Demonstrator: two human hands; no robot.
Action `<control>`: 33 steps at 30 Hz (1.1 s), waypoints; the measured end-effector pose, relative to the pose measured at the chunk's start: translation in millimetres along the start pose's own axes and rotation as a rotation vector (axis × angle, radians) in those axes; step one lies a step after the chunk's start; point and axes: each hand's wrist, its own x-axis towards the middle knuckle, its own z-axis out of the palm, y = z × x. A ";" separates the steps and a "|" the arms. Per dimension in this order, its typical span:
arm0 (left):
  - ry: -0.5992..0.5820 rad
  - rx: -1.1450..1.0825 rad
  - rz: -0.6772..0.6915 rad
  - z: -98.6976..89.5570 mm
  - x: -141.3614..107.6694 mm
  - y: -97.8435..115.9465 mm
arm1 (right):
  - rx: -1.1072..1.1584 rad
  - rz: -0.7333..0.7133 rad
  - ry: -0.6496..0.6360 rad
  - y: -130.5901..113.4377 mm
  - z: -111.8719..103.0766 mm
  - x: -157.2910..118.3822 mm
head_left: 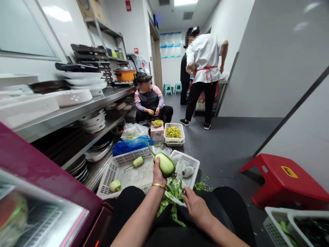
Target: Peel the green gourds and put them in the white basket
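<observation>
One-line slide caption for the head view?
Left hand holding a pale green vegetable, right hand near green peelings, white basket beyond.

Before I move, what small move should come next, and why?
Probably raise the right hand to the green eggplant: the left hand grips it above the green peelings, while the right sits lower and apart, seemingly holding a small tool, mostly hidden.

No readable text — wall posters (170, 40) included.
</observation>
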 end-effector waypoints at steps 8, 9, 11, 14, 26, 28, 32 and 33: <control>-0.145 -0.067 -0.226 -33.8 8.3 14.4 | 0.417 0.321 -0.212 54.5 -23.6 -38.7; -0.113 -0.014 -0.295 -40.1 7.0 7.3 | 0.487 0.370 -0.216 51.1 -31.4 -33.0; -0.102 0.061 -0.407 -50.2 1.9 -6.6 | 0.595 0.418 -0.211 39.2 -45.8 -15.6; -0.219 0.099 -0.448 -53.2 -8.3 -16.4 | 0.629 0.328 -0.153 14.6 -62.0 20.8; -0.115 0.085 -0.103 -33.6 9.6 6.5 | 0.433 0.076 -0.399 7.3 -10.4 -22.4; -0.133 0.027 -0.176 -36.5 13.5 8.6 | 0.415 0.143 -0.418 24.0 -20.2 -32.5; -0.296 0.017 -0.266 -39.6 6.8 6.1 | 0.359 0.138 -0.169 13.4 -66.3 10.5; -0.330 0.045 -0.266 -39.5 3.2 4.6 | 0.347 0.112 -0.131 2.9 -75.7 28.0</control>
